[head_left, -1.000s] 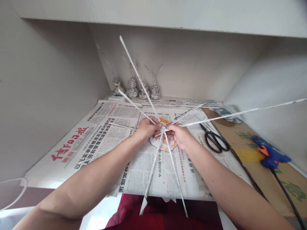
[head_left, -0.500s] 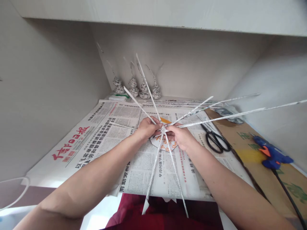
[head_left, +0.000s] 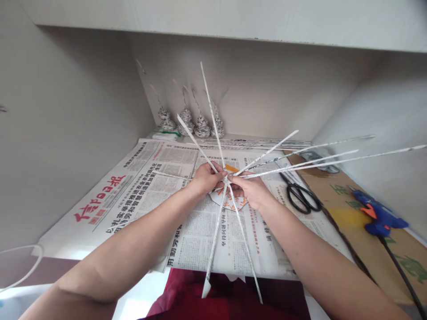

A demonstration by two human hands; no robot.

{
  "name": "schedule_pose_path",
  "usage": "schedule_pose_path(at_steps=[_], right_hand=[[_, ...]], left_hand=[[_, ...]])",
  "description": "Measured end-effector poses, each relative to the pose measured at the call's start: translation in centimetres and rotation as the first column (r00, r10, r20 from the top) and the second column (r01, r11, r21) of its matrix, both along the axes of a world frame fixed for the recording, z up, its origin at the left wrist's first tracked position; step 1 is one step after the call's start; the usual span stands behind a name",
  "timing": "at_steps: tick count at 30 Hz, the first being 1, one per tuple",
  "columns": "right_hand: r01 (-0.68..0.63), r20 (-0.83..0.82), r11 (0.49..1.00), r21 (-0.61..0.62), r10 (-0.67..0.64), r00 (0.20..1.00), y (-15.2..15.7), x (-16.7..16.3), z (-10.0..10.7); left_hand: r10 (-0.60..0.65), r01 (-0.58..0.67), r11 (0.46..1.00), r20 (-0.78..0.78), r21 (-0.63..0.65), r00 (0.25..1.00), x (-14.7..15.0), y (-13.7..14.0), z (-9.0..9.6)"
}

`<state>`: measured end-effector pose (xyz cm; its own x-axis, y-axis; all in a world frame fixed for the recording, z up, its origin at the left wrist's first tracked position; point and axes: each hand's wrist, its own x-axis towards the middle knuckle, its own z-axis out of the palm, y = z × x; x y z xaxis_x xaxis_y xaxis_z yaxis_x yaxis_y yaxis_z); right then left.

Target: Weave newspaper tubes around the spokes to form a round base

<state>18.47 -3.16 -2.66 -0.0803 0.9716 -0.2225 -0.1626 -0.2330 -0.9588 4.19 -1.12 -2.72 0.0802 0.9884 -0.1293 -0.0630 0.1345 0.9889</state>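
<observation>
Several rolled newspaper sticks point(head_left: 216, 230) cross at one centre and fan out like spokes, some toward me, some away and to the right. My left hand point(head_left: 209, 176) pinches the crossing from the left, thumb on top. From the right, my right hand point(head_left: 249, 186) grips the same crossing, its thumb close to the left one. Fingers of both hands are partly hidden beneath the sticks. Just under the hands lies a white cardboard piece point(head_left: 230, 202) with orange characters. An orange strip point(head_left: 231, 168) shows right behind the crossing.
Newspaper sheets point(head_left: 140, 191) cover the table. Black scissors point(head_left: 303, 198) and a blue glue gun point(head_left: 378, 215) lie to the right, the gun on brown cardboard point(head_left: 343, 200). Several woven paper gourds point(head_left: 202, 126) and loose paper sticks point(head_left: 256, 144) are at the back. A shelf edge point(head_left: 213, 33) overhangs.
The far spokes have swung slightly to the right, and the right-hand spokes have spread, with one more now showing separately. Both hands stay pinched at the crossing.
</observation>
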Motion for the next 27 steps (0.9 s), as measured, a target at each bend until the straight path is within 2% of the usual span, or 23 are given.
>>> schedule_pose_path(at_steps=[4, 6, 10, 14, 21, 24, 27], right_hand=[[0.012, -0.008, 1.0, 0.0, -0.012, 1.0, 0.0, 0.0, 0.2], [0.012, -0.016, 1.0, 0.013, -0.012, 1.0, 0.1, 0.3, 0.3], [0.011, -0.031, 1.0, -0.007, -0.011, 0.999, 0.9, 1.2, 0.5], [-0.031, -0.021, 0.998, -0.047, 0.03, 0.999, 1.5, 2.0, 0.6], [-0.143, 0.002, 0.988, -0.065, 0.144, 0.99, 1.2, 2.0, 0.4], [-0.189, 0.023, 0.981, -0.051, 0.191, 0.981, 0.9, 1.8, 0.3], [-0.215, 0.044, 0.975, -0.051, 0.217, 0.975, 0.7, 1.6, 0.4]], left_hand=[[-0.01, 0.014, 0.999, 0.088, -0.052, 0.996, -0.2, 0.0, 0.3], [-0.056, 0.062, 0.996, 0.106, -0.059, 0.993, -0.6, 0.1, 0.7], [-0.216, 0.218, 0.975, 0.047, -0.041, 0.975, -1.6, 0.4, 1.6], [-0.194, 0.194, 0.981, 0.001, -0.004, 0.981, -1.7, 0.3, 1.9], [-0.195, 0.199, 0.966, 0.039, -0.168, 0.98, -1.4, 0.3, 1.4], [-0.307, 0.309, 0.936, 0.04, -0.171, 0.951, -1.6, 0.5, 0.8], [-0.315, 0.312, 0.938, 0.004, -0.154, 0.949, -1.6, 0.6, 0.3]])
